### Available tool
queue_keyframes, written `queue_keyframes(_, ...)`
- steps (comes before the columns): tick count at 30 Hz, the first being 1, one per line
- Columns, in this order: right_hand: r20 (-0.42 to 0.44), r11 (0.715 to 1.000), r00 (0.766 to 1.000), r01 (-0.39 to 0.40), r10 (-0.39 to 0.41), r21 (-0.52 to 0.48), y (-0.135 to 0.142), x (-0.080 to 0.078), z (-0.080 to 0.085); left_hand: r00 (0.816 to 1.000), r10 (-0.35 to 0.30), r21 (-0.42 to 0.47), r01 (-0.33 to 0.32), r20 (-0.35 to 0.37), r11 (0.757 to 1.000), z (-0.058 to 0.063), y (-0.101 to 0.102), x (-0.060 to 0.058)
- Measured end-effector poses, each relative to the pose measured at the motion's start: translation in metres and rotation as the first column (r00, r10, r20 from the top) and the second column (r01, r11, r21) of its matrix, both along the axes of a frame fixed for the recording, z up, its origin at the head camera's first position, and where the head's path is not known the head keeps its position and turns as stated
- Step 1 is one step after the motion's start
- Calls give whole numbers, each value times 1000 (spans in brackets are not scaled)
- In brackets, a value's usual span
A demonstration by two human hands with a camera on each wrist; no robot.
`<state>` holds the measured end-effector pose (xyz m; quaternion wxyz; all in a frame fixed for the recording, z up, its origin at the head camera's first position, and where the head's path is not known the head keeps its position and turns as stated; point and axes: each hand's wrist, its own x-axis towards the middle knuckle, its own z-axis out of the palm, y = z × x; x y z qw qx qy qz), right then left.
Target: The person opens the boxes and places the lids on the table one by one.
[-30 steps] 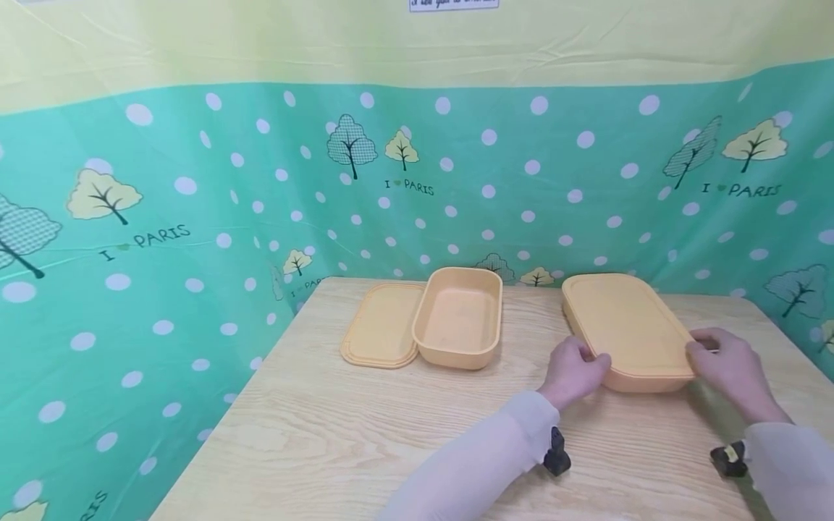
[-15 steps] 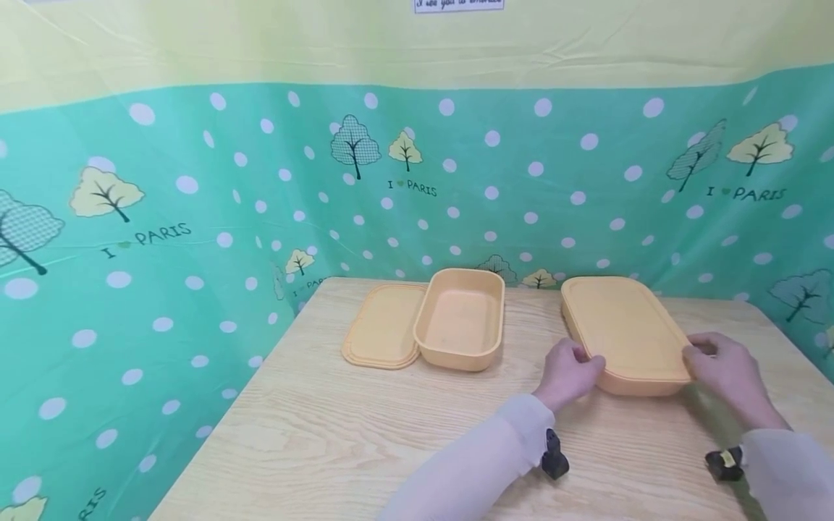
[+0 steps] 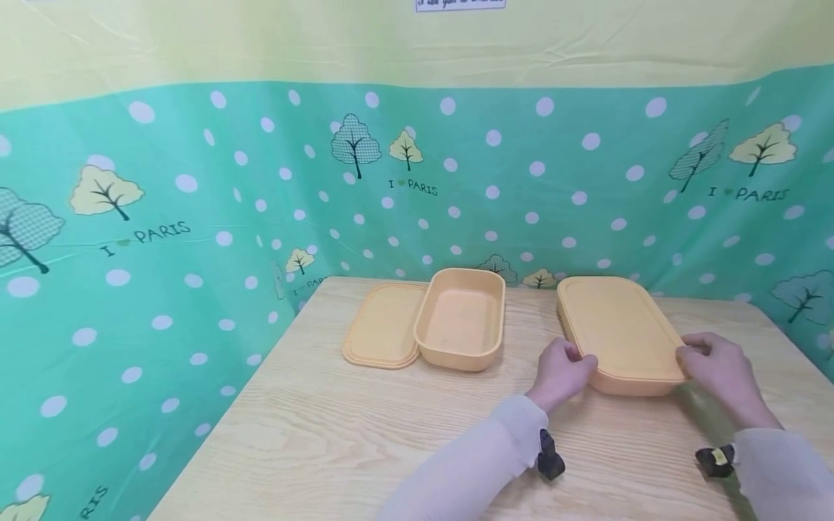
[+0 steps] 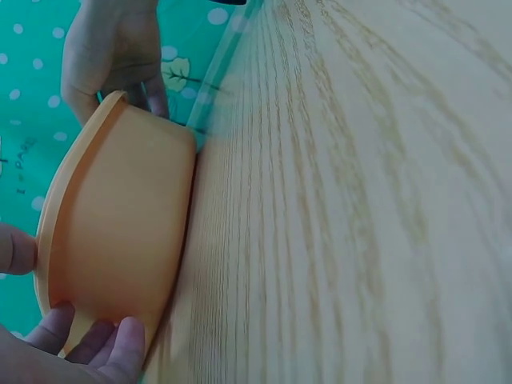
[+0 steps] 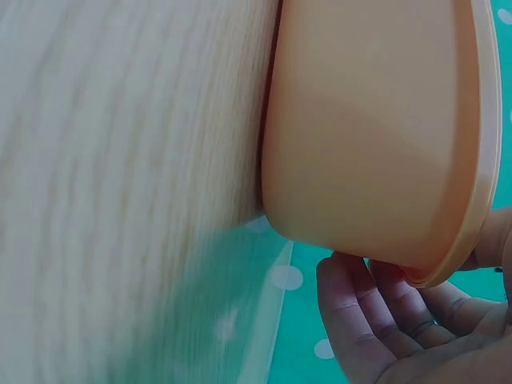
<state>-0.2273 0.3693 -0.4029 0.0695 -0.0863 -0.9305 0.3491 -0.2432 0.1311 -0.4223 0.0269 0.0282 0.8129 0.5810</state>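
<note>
A peach-orange food container (image 3: 638, 387) with a flat matching lid (image 3: 625, 325) on it sits at the right of the wooden table. My left hand (image 3: 562, 373) grips its near left corner, thumb at the lid's rim and fingers against the side wall. At the near right corner my right hand (image 3: 719, 373) holds it the same way. In the right wrist view, the fingers (image 5: 344, 304) of that hand curl up to the wall (image 5: 360, 136) below the lid's edge. The left wrist view shows the container's near wall (image 4: 120, 216) between both hands.
Left of the lidded container stands a smaller open container (image 3: 459, 318) of the same colour, with nothing in it. Beside it, a loose lid (image 3: 384, 325) lies flat, its right edge meeting that container. A green polka-dot curtain (image 3: 489, 166) hangs behind the wooden table (image 3: 326, 434).
The lidded container has slid slightly left, with both hands gripping it throughout. The open container and the loose lid stay in place.
</note>
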Motion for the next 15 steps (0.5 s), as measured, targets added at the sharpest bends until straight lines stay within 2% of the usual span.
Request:
queue_keyframes(9, 15, 1000, 1000, 4, -3, -14, -6, 1, 3, 1000, 18, 23, -17, -12, 1000, -2, -3, -1)
queue_keyframes(15, 15, 1000, 1000, 11, -11, -28, -10, 1, 4, 999, 32, 38, -33, 15, 999, -2, -5, -2)
